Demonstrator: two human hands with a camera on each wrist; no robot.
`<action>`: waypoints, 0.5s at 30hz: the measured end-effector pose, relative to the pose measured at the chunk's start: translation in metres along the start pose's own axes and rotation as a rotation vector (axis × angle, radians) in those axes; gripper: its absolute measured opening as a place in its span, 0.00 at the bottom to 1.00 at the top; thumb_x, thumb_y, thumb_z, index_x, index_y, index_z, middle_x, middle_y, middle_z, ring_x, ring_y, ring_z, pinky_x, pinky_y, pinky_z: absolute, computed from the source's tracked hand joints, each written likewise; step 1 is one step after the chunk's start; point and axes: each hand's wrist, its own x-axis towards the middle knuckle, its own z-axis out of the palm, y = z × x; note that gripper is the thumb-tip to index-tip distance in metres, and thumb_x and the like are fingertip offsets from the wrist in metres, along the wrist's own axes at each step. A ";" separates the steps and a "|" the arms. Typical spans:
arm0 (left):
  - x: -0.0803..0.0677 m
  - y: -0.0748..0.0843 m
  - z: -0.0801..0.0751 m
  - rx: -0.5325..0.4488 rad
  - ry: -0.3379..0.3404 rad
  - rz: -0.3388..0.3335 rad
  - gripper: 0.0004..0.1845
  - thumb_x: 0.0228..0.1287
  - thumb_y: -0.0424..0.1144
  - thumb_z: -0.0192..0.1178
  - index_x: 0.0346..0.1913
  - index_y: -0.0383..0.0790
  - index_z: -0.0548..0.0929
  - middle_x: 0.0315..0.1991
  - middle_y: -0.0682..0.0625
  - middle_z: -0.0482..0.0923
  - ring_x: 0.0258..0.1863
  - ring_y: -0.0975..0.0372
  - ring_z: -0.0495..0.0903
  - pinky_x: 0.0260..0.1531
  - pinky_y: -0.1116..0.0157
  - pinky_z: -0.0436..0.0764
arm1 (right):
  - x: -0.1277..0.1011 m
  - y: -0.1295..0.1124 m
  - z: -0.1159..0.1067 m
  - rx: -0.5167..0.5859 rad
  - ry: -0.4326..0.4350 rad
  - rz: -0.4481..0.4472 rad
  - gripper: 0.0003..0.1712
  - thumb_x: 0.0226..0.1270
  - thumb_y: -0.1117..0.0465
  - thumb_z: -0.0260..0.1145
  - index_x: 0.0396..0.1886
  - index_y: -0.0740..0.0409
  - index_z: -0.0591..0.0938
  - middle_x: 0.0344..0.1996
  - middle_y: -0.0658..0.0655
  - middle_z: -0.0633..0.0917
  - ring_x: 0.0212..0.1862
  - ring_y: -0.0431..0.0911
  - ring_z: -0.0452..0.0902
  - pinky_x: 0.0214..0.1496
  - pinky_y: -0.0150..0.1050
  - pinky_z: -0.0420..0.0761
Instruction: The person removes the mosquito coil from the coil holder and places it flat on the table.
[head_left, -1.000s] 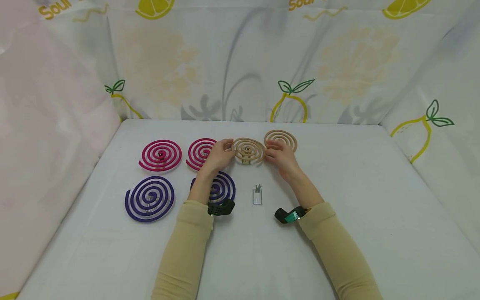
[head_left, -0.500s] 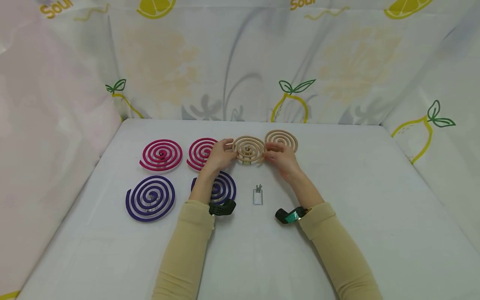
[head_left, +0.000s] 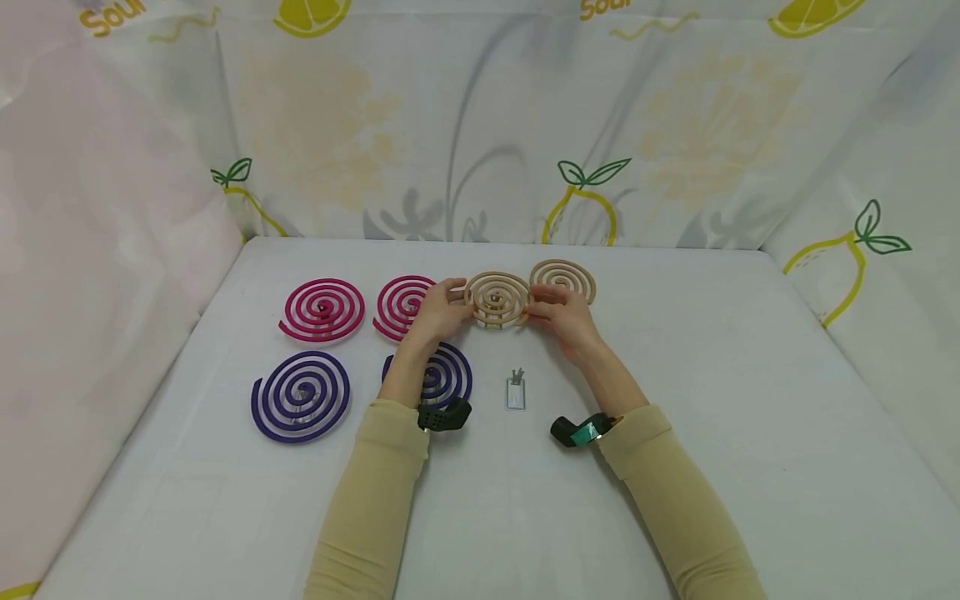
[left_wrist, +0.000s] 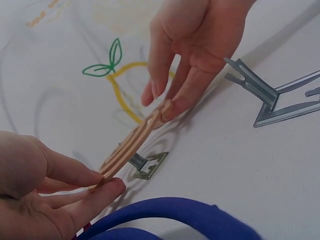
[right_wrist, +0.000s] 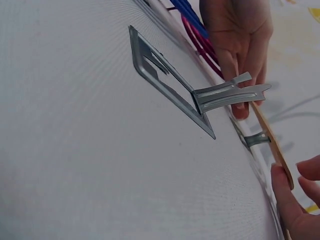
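Both hands, left (head_left: 438, 312) and right (head_left: 564, 315), pinch the tan coil (head_left: 497, 298) by opposite rims above its stand (left_wrist: 147, 166); judged best: keep it level, light grip, brittle.

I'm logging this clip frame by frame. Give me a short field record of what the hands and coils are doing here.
left hand: pinches the left edge of the tan coil
right hand: holds the coil's right edge
coil: over a metal stand, centre at its prong
spare stand: on the table, nearer the person, untouched
other coils: two pink, two purple, one more tan, lying flat
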 end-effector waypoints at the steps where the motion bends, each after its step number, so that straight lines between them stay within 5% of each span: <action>1: 0.000 0.000 0.000 -0.002 0.000 0.001 0.31 0.70 0.27 0.55 0.74 0.32 0.62 0.68 0.33 0.70 0.67 0.50 0.72 0.62 0.56 0.77 | 0.000 0.000 0.000 0.001 0.000 -0.001 0.26 0.69 0.75 0.61 0.66 0.71 0.72 0.55 0.64 0.77 0.39 0.38 0.81 0.47 0.31 0.84; 15: -0.001 0.003 -0.001 -0.067 -0.011 0.014 0.31 0.69 0.25 0.53 0.74 0.31 0.62 0.68 0.33 0.70 0.64 0.48 0.74 0.61 0.55 0.79 | -0.001 -0.002 -0.001 0.012 0.005 -0.006 0.24 0.70 0.73 0.61 0.65 0.71 0.73 0.58 0.62 0.78 0.39 0.37 0.81 0.49 0.32 0.84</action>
